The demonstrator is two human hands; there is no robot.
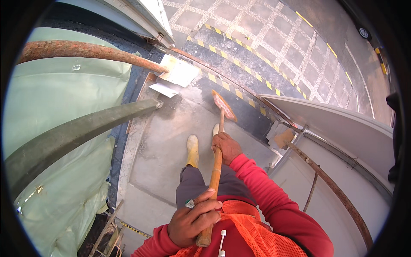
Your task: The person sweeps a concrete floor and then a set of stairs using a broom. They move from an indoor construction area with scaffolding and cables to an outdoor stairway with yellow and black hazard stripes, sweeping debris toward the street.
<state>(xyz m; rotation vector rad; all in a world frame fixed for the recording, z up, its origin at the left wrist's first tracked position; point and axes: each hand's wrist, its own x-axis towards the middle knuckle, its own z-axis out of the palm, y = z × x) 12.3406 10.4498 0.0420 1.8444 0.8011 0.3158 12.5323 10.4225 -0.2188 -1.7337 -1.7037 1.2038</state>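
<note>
A broom slants across the middle of the view, its wooden handle [215, 171] running away from my body. My left hand [192, 220] is wrapped round the handle near its top end, close to my waist. Something small, green and silver, shows by that hand's thumb; I cannot make out what it is. Farther down, my right hand [226, 147] is closed round the same handle. The broom's orange and pink head [224, 106] is down at the grey floor [162, 150], just past my yellow boots [193, 150].
On the left, a rusty pole [94, 53] and a grey post [85, 124] stand before green sheeting [47, 162]. A white sheet [164, 90] lies by the pole's base plate [180, 70]. Beyond the broom are yellow-striped steps [239, 64]. White panels [334, 113] and a rusty brace [334, 188] flank the right.
</note>
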